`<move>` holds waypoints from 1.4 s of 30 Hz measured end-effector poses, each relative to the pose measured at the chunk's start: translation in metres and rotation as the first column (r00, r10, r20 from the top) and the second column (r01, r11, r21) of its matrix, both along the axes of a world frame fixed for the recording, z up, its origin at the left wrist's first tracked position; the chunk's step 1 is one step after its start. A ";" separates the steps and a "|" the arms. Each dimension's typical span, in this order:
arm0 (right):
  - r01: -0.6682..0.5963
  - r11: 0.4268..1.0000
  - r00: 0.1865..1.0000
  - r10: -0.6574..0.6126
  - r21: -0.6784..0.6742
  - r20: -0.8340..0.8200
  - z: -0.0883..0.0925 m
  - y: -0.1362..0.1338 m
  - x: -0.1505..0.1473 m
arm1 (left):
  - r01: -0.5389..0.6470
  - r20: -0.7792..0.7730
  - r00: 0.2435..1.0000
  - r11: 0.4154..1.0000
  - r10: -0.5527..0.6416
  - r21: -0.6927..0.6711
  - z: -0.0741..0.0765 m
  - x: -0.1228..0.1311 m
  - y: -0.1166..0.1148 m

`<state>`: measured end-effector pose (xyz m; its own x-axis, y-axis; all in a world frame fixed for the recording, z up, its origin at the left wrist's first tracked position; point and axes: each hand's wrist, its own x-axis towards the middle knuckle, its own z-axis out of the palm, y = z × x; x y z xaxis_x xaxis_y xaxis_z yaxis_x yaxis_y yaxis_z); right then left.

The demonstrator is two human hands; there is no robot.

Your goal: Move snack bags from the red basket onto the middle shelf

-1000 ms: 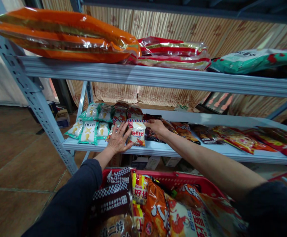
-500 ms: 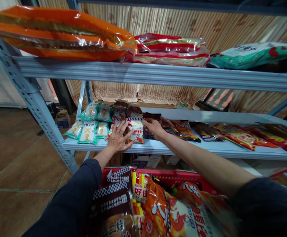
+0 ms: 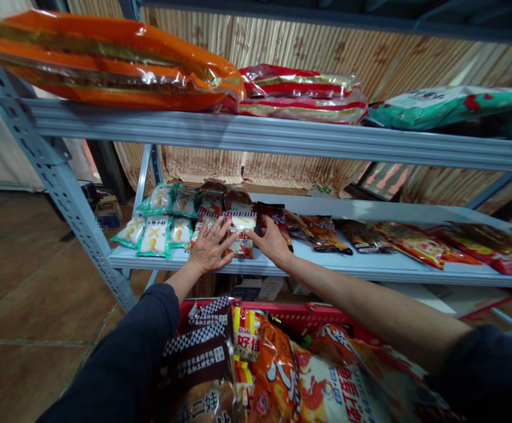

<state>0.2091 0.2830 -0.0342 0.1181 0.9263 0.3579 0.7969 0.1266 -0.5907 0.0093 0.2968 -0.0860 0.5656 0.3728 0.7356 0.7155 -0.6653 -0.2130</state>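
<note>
My left hand (image 3: 211,249) lies with fingers spread over the front of a white-and-red shrimp snack bag (image 3: 241,223) and the similar bag to its left. At that snack bag's right edge is my right hand (image 3: 274,242), thumb and forefinger apart, the thumb touching the bag. Just behind the right fingers stands a dark red snack bag (image 3: 277,212). Left of my left hand are several green-and-white snack bags (image 3: 154,236) in two rows. Brown-topped snack bags (image 3: 238,200) stand behind the white-and-red ones.
Below my arms a red basket (image 3: 313,311) holds several snack bags, including a large brown bag (image 3: 203,364) and an orange bag (image 3: 275,370). More bags lie along the blue shelf (image 3: 326,263) to the right. Above, another shelf (image 3: 238,132) carries a big orange bag (image 3: 114,64).
My right hand has drawn slightly back and down along the snack bag's right edge, its thumb and forefinger wider apart. The left hand stays in place. The view has shifted slightly.
</note>
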 end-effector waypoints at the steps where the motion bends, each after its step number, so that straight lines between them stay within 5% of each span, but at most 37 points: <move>1: -0.015 0.997 0.995 0.007 0.075 0.103 0.002 -0.001 -0.001 | 0.007 -0.011 1.000 1.000 -0.007 -0.002 0.000 0.000 0.000; 5: -0.245 0.948 0.878 0.127 0.205 0.461 0.011 0.001 -0.007 | 0.025 -0.028 0.999 1.000 -0.025 -0.002 0.001 0.000 0.000; 8: -0.274 0.940 0.830 0.124 0.204 0.543 0.013 0.013 -0.011 | 0.025 -0.025 0.999 1.000 -0.025 0.005 0.001 0.001 0.000; 20: -0.415 0.897 0.789 0.272 0.150 0.551 0.002 0.040 -0.015 | 0.022 -0.031 0.999 1.000 -0.022 0.000 0.002 0.002 -0.001; 28: -0.398 0.913 0.808 0.303 0.090 0.505 -0.001 0.042 -0.011 | 0.021 -0.032 0.999 1.000 -0.021 0.006 0.001 0.002 0.000; 36: -0.303 0.939 0.860 0.194 0.165 0.471 0.008 0.019 -0.011 | 0.053 -0.026 0.998 0.999 -0.052 0.014 0.000 0.000 0.000; 42: -0.307 0.943 0.871 0.225 0.127 0.436 0.007 -0.006 0.005 | 0.066 -0.028 0.997 0.998 -0.066 0.012 0.001 0.000 -0.001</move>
<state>0.2145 0.2769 -0.0276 -0.3186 0.8124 0.4883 0.8816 0.4433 -0.1623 0.0092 0.2954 -0.0855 0.6090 0.3243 0.7238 0.6638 -0.7079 -0.2414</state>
